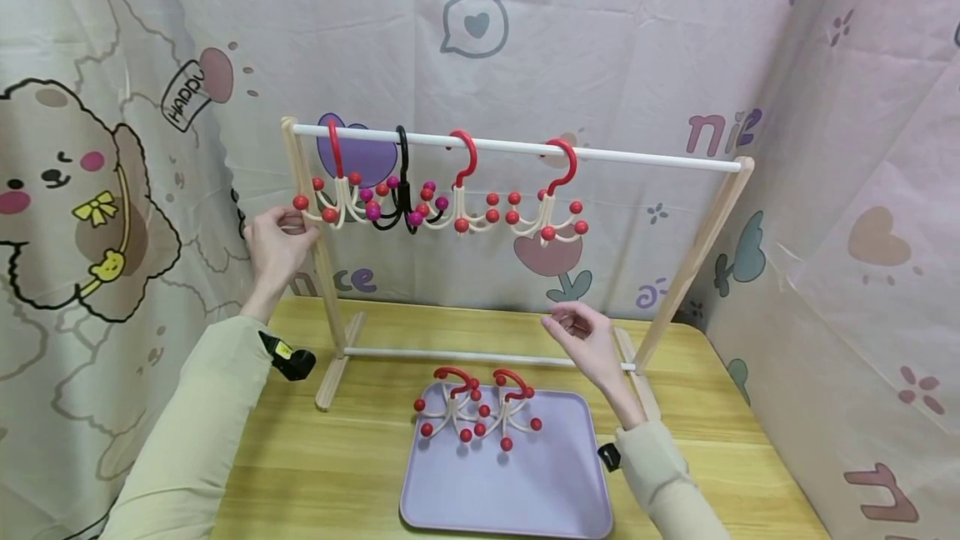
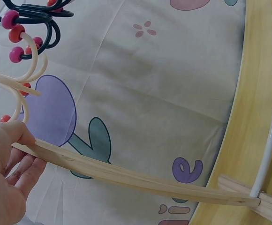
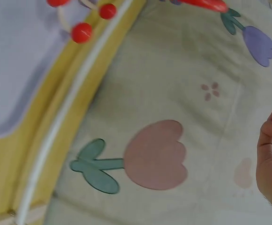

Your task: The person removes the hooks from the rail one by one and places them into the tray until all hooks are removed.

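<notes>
Bright, even, soft light; wrist views slightly blurred and edge-warped.

rack point(image 1: 697, 252) behind tray point(image 1: 555, 490) | 4 hangers point(image 1: 442, 202) on rail | seemingly 2 hangers point(image 1: 480, 411) in tray

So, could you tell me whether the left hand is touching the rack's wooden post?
Touching. The left wrist view shows the left hand with its thumb and fingers against the wooden post.

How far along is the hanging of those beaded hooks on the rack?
Four hooks hang on the top rail: three red and one black hook. Two red hooks lie in the purple tray. The left hand grips the rack's left post; the right hand hovers, holding nothing.
</notes>
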{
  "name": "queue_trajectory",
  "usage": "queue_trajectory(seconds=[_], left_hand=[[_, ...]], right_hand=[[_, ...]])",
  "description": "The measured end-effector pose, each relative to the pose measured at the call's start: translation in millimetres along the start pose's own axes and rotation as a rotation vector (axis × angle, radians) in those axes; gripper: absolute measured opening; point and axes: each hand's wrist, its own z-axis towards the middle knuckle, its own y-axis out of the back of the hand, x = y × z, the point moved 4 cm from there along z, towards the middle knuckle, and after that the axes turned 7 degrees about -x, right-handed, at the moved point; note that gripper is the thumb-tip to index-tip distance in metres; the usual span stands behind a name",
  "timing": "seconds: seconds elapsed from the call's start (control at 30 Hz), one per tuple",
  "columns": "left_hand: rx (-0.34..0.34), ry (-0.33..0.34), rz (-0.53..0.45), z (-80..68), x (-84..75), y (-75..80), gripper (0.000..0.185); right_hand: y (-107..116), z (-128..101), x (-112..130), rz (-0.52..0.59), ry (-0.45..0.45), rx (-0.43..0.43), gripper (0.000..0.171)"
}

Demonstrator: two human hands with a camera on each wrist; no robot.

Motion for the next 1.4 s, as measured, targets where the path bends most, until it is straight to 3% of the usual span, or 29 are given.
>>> queue_trajectory(seconds=[0.57,1.0,1.4], left_hand=[[0.008,-0.002,-0.003,0.8,-0.1,0.0,0.031],[-0.003,-0.029,-0.006,0.2,0.9,-0.6,0.030],[0.004,-0.027,-0.012,0.1,0.9,-0.1,0.031]], right_hand=[[22,49,49,0.040,0.157,-0.145,0.018],[30,87,79,0.008,0.166,-0.219,0.025],[27,114,91,-0.052,0.095,-0.221,0.034]])
